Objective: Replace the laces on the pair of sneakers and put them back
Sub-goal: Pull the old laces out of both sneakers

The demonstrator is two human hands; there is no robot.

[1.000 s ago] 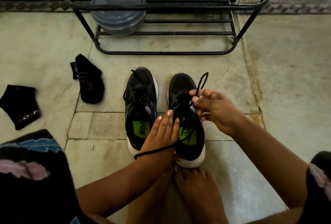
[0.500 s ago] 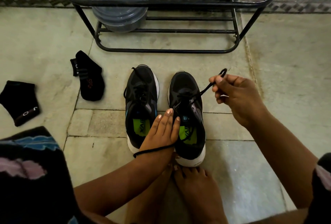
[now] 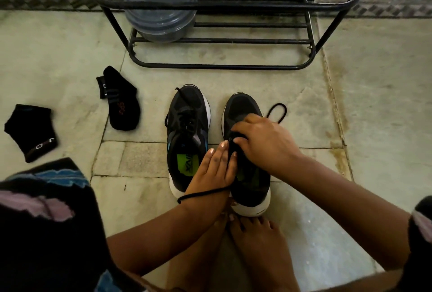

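Two black sneakers stand side by side on the stone floor (image 3: 350, 109), toes pointing away from the person, white soles showing at toes and heels. The left sneaker (image 3: 188, 128) is laced, its green insole label visible. The right sneaker (image 3: 243, 109) is the one being worked on.

Two hands are on it. The left hand (image 3: 214, 170) lies with straight fingers against the inner side of the right sneaker, in the gap between the two shoes; its grip is open, fingers flat and together, holding nothing. One black lace end (image 3: 201, 194) runs across its wrist and hangs off to the left. The right hand (image 3: 266, 144) is over the tongue area of the right sneaker with fingers curled down onto the lace there; its grip looks pinched on the lace, though the fingertips are partly hidden. A loop of the same lace (image 3: 278, 111) arcs out just beyond that hand, to the right of the shoe.

Two bare feet (image 3: 257, 240) sit just behind the right sneaker's heel.

Two black socks lie on the floor to the left: one (image 3: 121, 100) near the left sneaker, the other (image 3: 32, 132) well apart, further left. One black metal rack (image 3: 222, 66) stands beyond the shoes, with one grey lidded tub (image 3: 161, 11) on its lower rails.
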